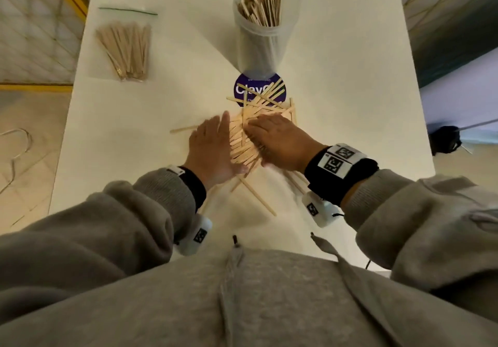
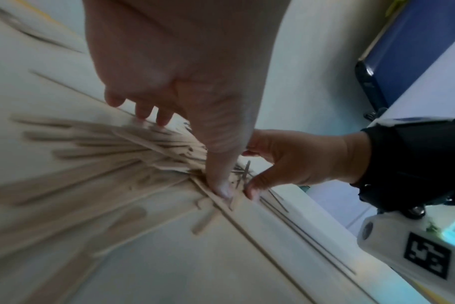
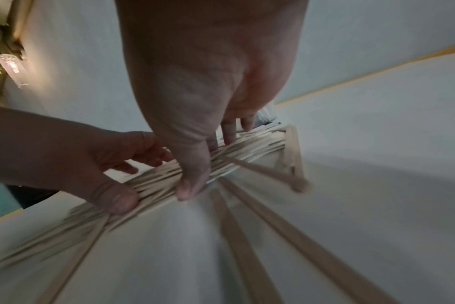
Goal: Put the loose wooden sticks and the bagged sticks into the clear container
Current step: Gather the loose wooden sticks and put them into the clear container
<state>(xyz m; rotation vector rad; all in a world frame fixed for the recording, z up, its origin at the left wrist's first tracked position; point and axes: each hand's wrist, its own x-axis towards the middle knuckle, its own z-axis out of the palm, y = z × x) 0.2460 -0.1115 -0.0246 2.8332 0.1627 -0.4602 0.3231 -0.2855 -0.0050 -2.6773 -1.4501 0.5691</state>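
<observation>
A heap of loose wooden sticks [image 1: 248,136] lies on the white table [image 1: 134,136], in front of the tall clear container [image 1: 265,45], which stands upright and holds several sticks [image 1: 261,4]. My left hand [image 1: 210,150] presses against the heap's left side with fairly straight fingers, its thumb [image 2: 221,185] down on the near ends. My right hand [image 1: 283,142] curls over the right side of the heap, which runs between its thumb [image 3: 190,189] and fingers. The bagged sticks [image 1: 125,47] lie apart at the far left.
A purple round lid [image 1: 242,88] lies flat between the container and the heap, with some sticks across it. A few stray sticks [image 1: 258,196] lie near my wrists. The table's right edge [image 1: 420,120] is close to my right wrist.
</observation>
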